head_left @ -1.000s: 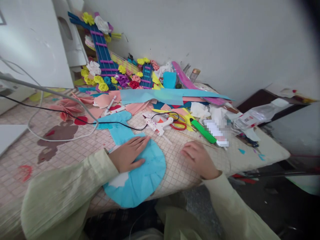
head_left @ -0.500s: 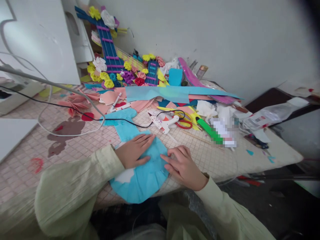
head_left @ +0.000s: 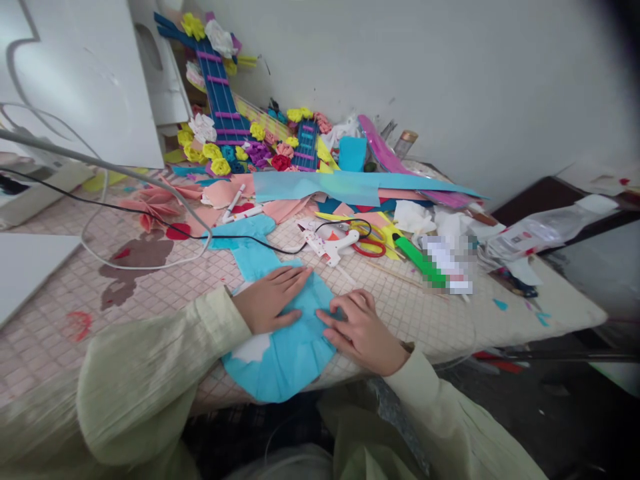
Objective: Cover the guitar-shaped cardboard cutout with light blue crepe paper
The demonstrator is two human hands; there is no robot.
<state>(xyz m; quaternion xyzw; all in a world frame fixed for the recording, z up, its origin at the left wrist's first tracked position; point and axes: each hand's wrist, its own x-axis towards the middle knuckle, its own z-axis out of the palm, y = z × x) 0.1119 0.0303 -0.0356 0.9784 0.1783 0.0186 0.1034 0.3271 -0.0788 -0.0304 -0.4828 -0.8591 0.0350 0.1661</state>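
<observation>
A guitar-like cutout covered in light blue crepe paper (head_left: 295,370) lies flat at the table's front edge, its round end overhanging slightly. A bare white patch shows at its lower left. My left hand (head_left: 270,300) rests flat on the paper, fingers stretched together and thumb apart, so it is open. At the right rim, my right hand (head_left: 367,330) touches the blue paper with index finger and thumb apart, the other fingers loosely bent. Beyond the hands lies a white glue gun (head_left: 330,247), its black cord running left.
Red-handled scissors (head_left: 370,248) and a green cutter (head_left: 420,260) lie to the right. Decorated blue paper guitars (head_left: 223,100) with paper flowers lean at the back wall. A white cable (head_left: 145,267) loops at left. A plastic bottle (head_left: 545,227) lies far right.
My right hand has shifted slightly left and inward over the rim of the blue paper. My left hand stays flat in place; the view has moved a little.
</observation>
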